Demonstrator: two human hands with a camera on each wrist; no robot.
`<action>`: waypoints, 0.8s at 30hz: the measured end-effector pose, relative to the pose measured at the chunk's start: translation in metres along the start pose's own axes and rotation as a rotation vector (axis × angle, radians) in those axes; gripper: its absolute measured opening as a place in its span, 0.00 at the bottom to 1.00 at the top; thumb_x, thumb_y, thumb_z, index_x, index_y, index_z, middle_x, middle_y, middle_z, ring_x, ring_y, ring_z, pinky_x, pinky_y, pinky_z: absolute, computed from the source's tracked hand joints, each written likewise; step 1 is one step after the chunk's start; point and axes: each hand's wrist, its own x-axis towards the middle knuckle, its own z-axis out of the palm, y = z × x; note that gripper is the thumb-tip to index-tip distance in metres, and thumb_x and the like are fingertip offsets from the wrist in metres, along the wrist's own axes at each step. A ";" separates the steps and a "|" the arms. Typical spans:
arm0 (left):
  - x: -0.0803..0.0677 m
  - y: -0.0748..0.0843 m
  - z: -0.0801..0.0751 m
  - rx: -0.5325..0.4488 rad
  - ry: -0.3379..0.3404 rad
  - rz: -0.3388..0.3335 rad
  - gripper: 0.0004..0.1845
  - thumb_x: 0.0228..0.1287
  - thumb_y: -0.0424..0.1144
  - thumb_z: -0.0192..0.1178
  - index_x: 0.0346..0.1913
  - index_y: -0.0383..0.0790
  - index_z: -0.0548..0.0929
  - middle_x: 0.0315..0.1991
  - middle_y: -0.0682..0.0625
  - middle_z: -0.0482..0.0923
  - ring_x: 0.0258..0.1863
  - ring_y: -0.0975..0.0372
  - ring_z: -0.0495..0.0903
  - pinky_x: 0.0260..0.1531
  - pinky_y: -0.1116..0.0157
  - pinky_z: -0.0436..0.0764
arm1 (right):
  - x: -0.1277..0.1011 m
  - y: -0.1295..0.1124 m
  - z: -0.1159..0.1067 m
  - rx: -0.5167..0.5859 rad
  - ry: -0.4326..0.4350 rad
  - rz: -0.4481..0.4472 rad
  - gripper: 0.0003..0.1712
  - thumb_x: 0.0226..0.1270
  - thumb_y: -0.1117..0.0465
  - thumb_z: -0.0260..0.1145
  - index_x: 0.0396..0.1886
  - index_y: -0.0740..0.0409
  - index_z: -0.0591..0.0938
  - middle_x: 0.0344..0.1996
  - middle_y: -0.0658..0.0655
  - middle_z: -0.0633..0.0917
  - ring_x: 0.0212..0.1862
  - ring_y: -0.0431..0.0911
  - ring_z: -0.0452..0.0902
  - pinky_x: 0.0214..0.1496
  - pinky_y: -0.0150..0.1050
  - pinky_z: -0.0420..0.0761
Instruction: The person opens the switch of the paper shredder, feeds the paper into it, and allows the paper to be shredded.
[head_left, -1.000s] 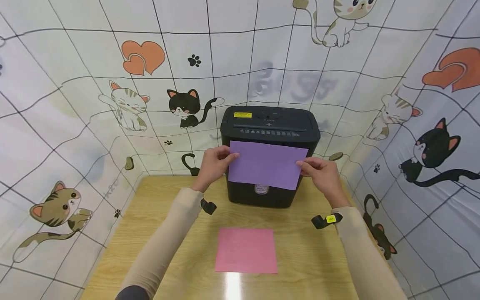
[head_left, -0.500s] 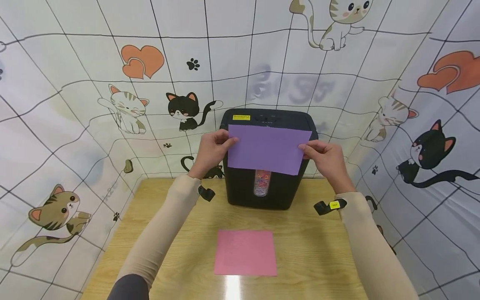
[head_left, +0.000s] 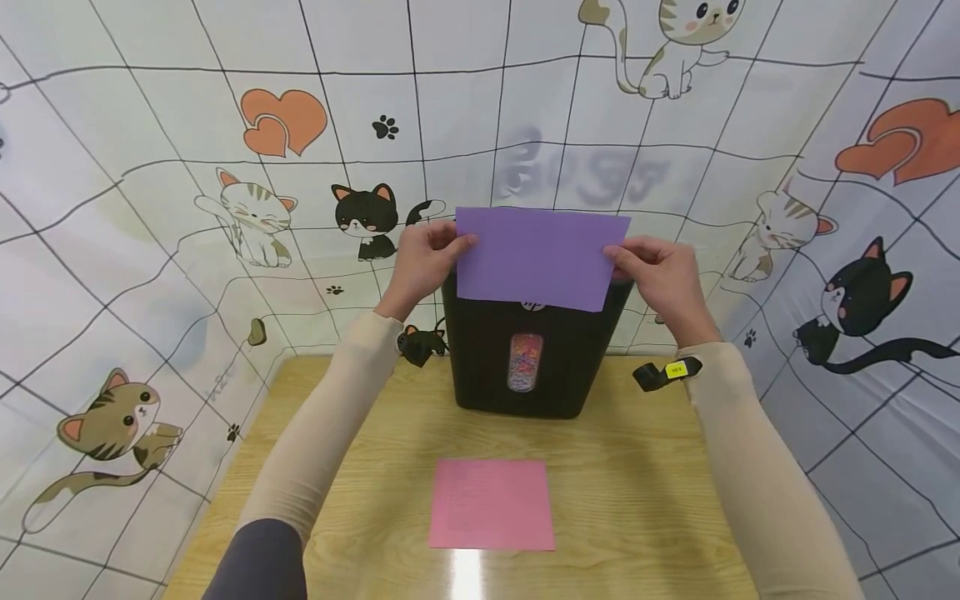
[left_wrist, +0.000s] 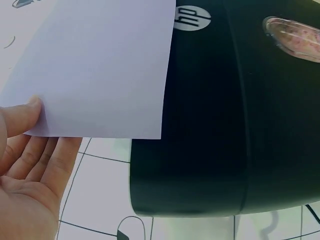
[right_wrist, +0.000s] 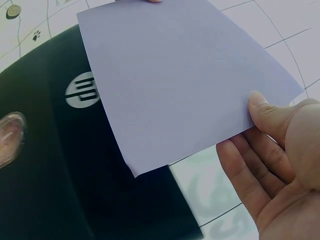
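A purple paper sheet (head_left: 536,258) is held upright in the air in front of the top of a black paper shredder (head_left: 525,358). My left hand (head_left: 423,262) pinches the sheet's left edge, thumb on the near face. My right hand (head_left: 660,279) pinches its right edge the same way. In the left wrist view the purple sheet (left_wrist: 100,70) hangs beside the shredder (left_wrist: 225,115), with my left hand (left_wrist: 27,165) at its corner. The right wrist view shows the purple sheet (right_wrist: 185,80) over the shredder (right_wrist: 55,165) and my right hand (right_wrist: 272,170) pinching its corner.
A pink paper sheet (head_left: 491,504) lies flat on the wooden table (head_left: 645,500) in front of the shredder. The shredder's small window (head_left: 525,362) shows coloured shreds inside. Cat-patterned fabric walls (head_left: 150,208) close in the table on three sides.
Both hands have lifted the purple sheet from in front of the shredder's body up to the level of its top. The pink sheet has not moved.
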 end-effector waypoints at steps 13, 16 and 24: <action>0.033 0.017 -0.008 -0.010 0.011 -0.003 0.10 0.67 0.45 0.70 0.38 0.40 0.89 0.43 0.45 0.91 0.43 0.63 0.89 0.43 0.68 0.82 | 0.025 -0.028 -0.009 0.055 0.015 -0.006 0.25 0.61 0.46 0.76 0.54 0.55 0.89 0.40 0.43 0.90 0.39 0.37 0.88 0.48 0.25 0.84; 0.040 0.020 -0.009 -0.005 0.011 -0.006 0.10 0.67 0.44 0.70 0.39 0.40 0.89 0.44 0.44 0.91 0.44 0.62 0.89 0.45 0.68 0.83 | 0.032 -0.032 -0.011 0.068 0.016 -0.017 0.24 0.61 0.47 0.77 0.52 0.55 0.89 0.38 0.43 0.90 0.38 0.37 0.88 0.46 0.24 0.84; 0.053 0.021 -0.007 -0.033 0.008 -0.021 0.10 0.67 0.43 0.71 0.41 0.39 0.89 0.44 0.43 0.91 0.43 0.62 0.89 0.43 0.68 0.83 | 0.046 -0.034 -0.013 0.087 0.025 -0.005 0.23 0.60 0.49 0.77 0.51 0.57 0.90 0.36 0.43 0.90 0.37 0.37 0.89 0.45 0.24 0.84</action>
